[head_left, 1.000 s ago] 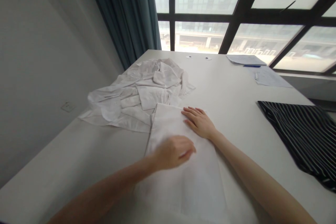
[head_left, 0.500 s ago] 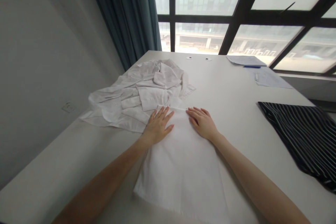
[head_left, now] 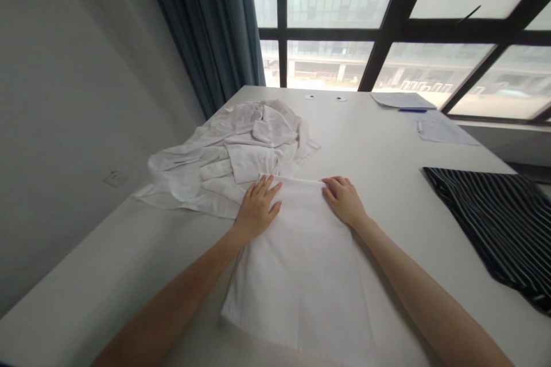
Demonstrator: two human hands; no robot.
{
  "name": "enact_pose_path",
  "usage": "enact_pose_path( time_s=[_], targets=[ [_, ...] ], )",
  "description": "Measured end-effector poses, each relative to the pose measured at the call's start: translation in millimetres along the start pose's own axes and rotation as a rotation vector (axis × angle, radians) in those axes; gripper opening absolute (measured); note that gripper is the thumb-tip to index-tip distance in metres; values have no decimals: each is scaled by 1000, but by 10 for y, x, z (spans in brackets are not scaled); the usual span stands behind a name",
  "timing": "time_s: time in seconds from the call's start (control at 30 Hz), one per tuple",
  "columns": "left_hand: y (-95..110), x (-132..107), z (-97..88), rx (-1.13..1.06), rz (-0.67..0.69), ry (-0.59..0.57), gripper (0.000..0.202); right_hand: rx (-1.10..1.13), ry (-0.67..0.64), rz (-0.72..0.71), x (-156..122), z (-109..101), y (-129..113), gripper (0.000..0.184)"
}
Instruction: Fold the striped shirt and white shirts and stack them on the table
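A white cloth [head_left: 301, 264] lies flat on the table in front of me, its far edge straight and running between my hands. My left hand [head_left: 258, 206] rests on its far left corner with the fingers spread. At the far right corner, my right hand [head_left: 344, 200] touches the cloth, its fingers bent over the edge and close together; whether they pinch the fabric I cannot make out. Just beyond my left hand is a crumpled pile of white fabric [head_left: 253, 137], which meets the cloth's far left corner.
A black striped cloth [head_left: 495, 218] lies on the white table [head_left: 387, 149] at the right. Papers [head_left: 447, 129] and a blue pen [head_left: 412, 110] are at the far right. Two small white items [head_left: 341, 99] sit near the back edge. A wall and curtain [head_left: 206, 28] stand left.
My right hand has slid to the right along the cloth's far edge, out to its corner. My left hand stays at about the same spot, still spread.
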State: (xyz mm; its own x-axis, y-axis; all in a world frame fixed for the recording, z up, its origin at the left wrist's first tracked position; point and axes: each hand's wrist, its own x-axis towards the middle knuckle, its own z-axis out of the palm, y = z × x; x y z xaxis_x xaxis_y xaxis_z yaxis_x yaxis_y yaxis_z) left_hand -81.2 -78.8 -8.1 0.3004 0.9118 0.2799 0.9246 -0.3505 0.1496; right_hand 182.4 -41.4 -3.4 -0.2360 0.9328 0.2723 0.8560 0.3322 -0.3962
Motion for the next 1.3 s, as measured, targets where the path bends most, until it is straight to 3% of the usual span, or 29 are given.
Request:
enact_pose_path(
  time_s=[0.3,0.4,0.53,0.77,0.87,1.0,1.13,1.3],
  targets=[
    [-12,0,25,-10,-1,8,49,-127,52,156,-5,-86,-90,33],
    [-9,-5,25,5,4,2,50,37,92,226,22,-123,-93,30],
    [-11,-11,34,27,12,2,50,482,139,367,79,-152,-34,27],
    [-26,-18,45,12,11,-6,51,858,-123,493,94,-208,74,38],
    [-21,-9,43,-27,-9,-2,52,990,-146,507,80,-256,28,44],
    [-73,137,9,-143,-91,70,55,1099,-106,422,44,-365,-57,50],
    [-245,478,-163,-314,-182,98,62,982,-64,248,-45,-525,-103,45],
    [-420,780,-488,-647,-7,-231,56,890,-34,155,-163,-674,-62,42]
  ],
)
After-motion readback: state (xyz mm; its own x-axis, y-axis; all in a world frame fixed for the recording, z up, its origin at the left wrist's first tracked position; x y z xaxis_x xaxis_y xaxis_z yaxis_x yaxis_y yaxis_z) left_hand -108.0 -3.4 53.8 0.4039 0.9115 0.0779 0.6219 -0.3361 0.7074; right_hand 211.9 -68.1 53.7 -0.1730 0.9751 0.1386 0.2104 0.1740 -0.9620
